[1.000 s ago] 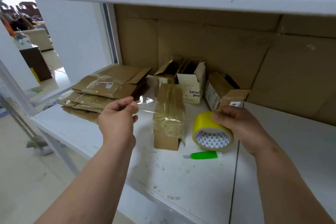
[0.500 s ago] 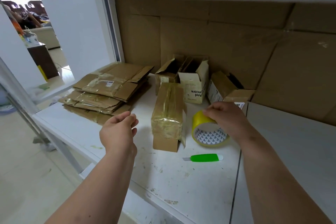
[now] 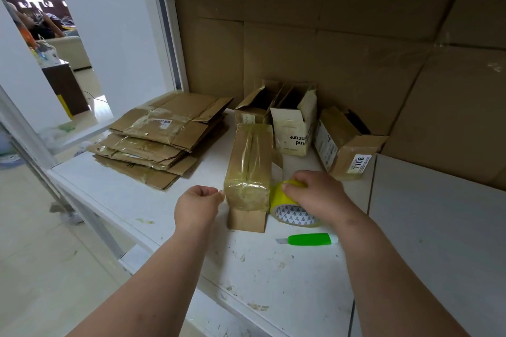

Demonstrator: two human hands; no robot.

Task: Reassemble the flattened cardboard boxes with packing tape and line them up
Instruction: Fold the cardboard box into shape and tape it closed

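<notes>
Cardboard box (image 3: 248, 169), the long one under work, lies on the white table (image 3: 287, 276) between the two hands, its top seam already covered with shiny tape that wraps over the near end. Over the last second both hands have closed in on it. The left hand (image 3: 197, 206), which was raised and pinching out a clear strip, has dropped to the box's near left corner, where its fingers (image 3: 216, 194) are loosely curled and seem to be pressing the tape end against the side; whether they pinch tape I cannot tell. The right hand (image 3: 315, 197) has brought the yellow tape roll (image 3: 290, 210) down from mid-air until it sits just beside the box's right side, fingers curled over the top of the roll.

That suggests the strip has been laid and is being smoothed down, so this box looks nearly closed. The green knife (image 3: 309, 239) lies untouched near the roll, likely needed to cut the tape. Three open boxes (image 3: 294, 128) stand at the back, and a stack of flattened boxes (image 3: 164, 139) still waits at the left.
</notes>
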